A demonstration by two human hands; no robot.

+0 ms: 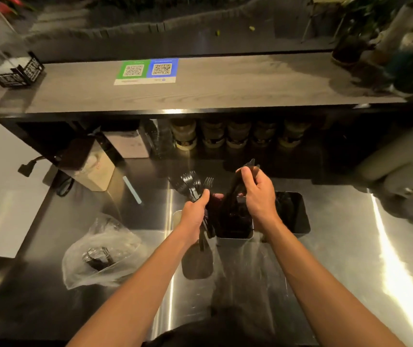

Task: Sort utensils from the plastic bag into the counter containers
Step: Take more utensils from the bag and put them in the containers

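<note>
two bundles in play. grip the forks (192,182) firmly in the clenched left hand (195,214), tines up, beside the middle container (235,236). with the right hand (259,196) pinching dark utensils (234,189) above it, lower straight down, release inside. then back to the bag (115,236) for remaining pieces (97,259).

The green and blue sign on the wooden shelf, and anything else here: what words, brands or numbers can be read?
No word or number here can be read.
The green and blue sign on the wooden shelf: two square scan codes, small print too blurred.
The jars under the shelf: labels too dark and blurred.
</note>
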